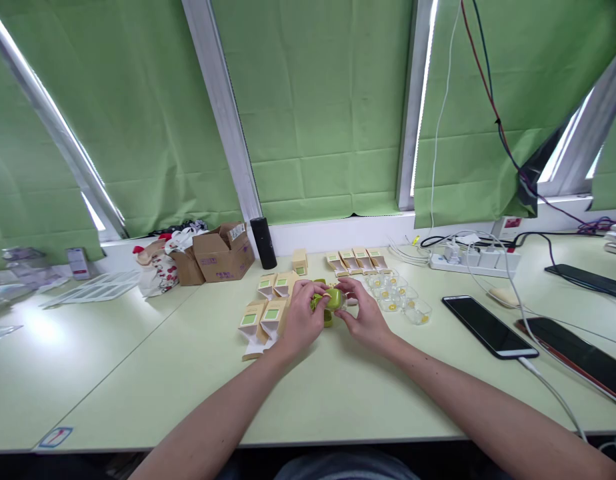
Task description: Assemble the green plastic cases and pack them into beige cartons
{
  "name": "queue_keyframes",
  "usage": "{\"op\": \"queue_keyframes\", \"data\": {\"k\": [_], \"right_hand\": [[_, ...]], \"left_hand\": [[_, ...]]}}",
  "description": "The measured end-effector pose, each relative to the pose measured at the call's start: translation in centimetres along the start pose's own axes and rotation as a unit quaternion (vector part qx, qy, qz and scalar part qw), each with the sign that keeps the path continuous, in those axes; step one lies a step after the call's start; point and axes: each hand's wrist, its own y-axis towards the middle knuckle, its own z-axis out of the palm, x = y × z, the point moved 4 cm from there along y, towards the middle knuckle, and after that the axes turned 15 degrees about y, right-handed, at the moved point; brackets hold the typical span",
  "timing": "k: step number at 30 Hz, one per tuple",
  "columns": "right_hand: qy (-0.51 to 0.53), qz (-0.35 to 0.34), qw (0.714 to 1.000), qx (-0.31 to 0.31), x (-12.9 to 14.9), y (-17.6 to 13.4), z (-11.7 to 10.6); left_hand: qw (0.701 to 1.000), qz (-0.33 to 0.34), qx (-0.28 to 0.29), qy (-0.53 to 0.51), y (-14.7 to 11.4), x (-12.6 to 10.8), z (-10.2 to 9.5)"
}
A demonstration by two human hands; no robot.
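A small rounded green container (333, 298) is held between both hands, just above the table. My left hand (304, 312) is closed around its left side. With bent fingers, my right hand (364, 315) grips the right end, where a clear part shows. More green pieces (328, 319) lie under and behind the hands, partly hidden. Several clear cups with yellow spots (392, 293) are grouped right of my right hand. Small open cardboard boxes with green labels (262, 319) stand beside my left hand, and more open boxes (357, 261) form a row behind.
A phone (491, 327) on a white cable lies to the right, near a power strip (473, 260). A black cylinder (263, 243), a large cardboard box (224, 252) and a bag (158, 267) stand at the back left. The table's front edge (268, 443) runs close to me.
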Motion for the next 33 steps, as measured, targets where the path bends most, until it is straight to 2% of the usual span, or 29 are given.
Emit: {"op": "queue_keyframes", "data": {"k": [5,8,12,16,21,25,29,33], "right_hand": [[0.000,0.010,1.000,-0.006,0.0,0.1,-0.1],[-0.001,0.007,1.000,-0.011,0.0,0.0,-0.2],[0.008,0.005,1.000,-0.014,-0.1,0.1,-0.3],[-0.008,-0.001,1.000,-0.012,0.1,0.2,-0.5],[-0.061,-0.014,0.998,-0.018,1.0,0.4,-0.9],[-0.093,-0.029,0.995,-0.009,2.1,1.0,-1.5],[-0.125,-0.032,0.992,-0.004,3.6,1.9,-3.6],[-0.180,-0.037,0.983,-0.007,5.3,2.0,-7.6]], "left_hand": [[1.000,-0.009,-0.024,-0.013,0.0,0.0,-0.1],[0.992,-0.071,-0.036,-0.094,0.4,0.8,-0.1],[0.949,-0.193,-0.050,-0.245,1.1,2.7,0.0],[0.902,-0.268,-0.059,-0.333,1.3,4.5,0.3],[0.858,-0.329,-0.041,-0.392,1.1,5.7,0.9],[0.845,-0.341,-0.048,-0.408,1.1,5.9,1.1],[0.847,-0.342,-0.051,-0.405,1.1,5.9,1.2],[0.847,-0.341,-0.045,-0.405,1.0,5.7,1.3]]}}
